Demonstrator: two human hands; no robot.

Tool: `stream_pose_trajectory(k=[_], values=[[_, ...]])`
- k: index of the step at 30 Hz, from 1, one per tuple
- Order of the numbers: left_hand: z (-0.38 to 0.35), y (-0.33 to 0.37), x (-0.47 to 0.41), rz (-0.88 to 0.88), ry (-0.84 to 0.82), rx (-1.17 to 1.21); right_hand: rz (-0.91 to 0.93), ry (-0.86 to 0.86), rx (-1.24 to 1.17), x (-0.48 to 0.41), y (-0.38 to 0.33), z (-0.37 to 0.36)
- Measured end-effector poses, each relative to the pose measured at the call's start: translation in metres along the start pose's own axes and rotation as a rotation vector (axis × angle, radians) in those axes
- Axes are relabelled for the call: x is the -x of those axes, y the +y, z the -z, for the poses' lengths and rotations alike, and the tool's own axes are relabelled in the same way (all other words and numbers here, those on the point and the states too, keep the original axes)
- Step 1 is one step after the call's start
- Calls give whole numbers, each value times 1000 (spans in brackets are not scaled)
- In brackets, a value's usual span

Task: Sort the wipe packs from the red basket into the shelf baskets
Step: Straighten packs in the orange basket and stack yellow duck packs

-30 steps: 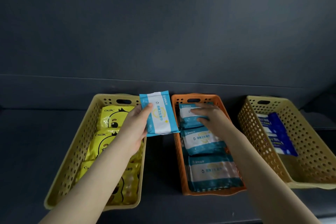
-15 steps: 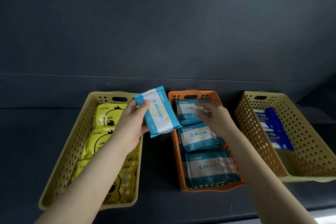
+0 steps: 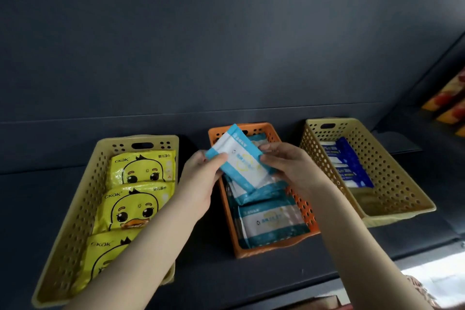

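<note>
A light-blue and white wipe pack (image 3: pixel 239 158) is held tilted over the back half of the orange basket (image 3: pixel 305 211). My left hand (image 3: pixel 201 178) grips its left end and my right hand (image 3: pixel 286 166) grips its right edge. Under it, similar teal and white packs (image 3: pixel 270 221) lie in a row in the orange basket. The yellow basket on the left (image 3: pixel 83 199) holds yellow duck-print packs (image 3: pixel 136 206). The yellow basket on the right (image 3: pixel 392 184) holds dark-blue packs (image 3: pixel 348 166). The red basket is out of view.
All three baskets stand on a dark grey shelf (image 3: pixel 30 209) with a dark back wall. The shelf's front edge (image 3: pixel 327 282) runs along the bottom. Orange and red packages (image 3: pixel 450 106) show on a neighbouring shelf at far right.
My left hand has carried the light-blue pack rightward from over the left basket's edge to above the orange basket. My right hand has lifted off the packs there and taken hold of its right edge.
</note>
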State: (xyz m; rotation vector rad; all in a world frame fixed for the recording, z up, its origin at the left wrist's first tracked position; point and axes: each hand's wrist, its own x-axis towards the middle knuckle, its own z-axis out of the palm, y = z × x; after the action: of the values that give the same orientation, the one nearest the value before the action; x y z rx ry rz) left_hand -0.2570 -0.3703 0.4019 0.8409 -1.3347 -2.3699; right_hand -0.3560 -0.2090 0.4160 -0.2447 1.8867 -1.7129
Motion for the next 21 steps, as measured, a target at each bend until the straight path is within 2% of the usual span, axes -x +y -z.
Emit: stream_pose_trajectory(k=[2,4,5,7,9,15,18,21], values=[[6,-5,-3,-157,61,-327,117,50,226,-3,-8,16],[14,-7,-5,-298,129,-565,173,5,529,-9,-20,30],[18,-8,-8,-307,136,-605,164,-49,670,-14,-23,33],[23,-10,-13,-215,98,-650,141,-132,887,-25,-23,31],[24,-13,-14,-109,35,-709,191,-136,1032,-33,-16,22],[23,-13,-19,-49,-66,-711,289,-286,1212,-23,18,12],[25,-15,-20,-36,-73,-703,357,-231,1206,-19,31,12],[26,-15,-22,-25,-76,-702,349,-145,1222,-17,34,8]])
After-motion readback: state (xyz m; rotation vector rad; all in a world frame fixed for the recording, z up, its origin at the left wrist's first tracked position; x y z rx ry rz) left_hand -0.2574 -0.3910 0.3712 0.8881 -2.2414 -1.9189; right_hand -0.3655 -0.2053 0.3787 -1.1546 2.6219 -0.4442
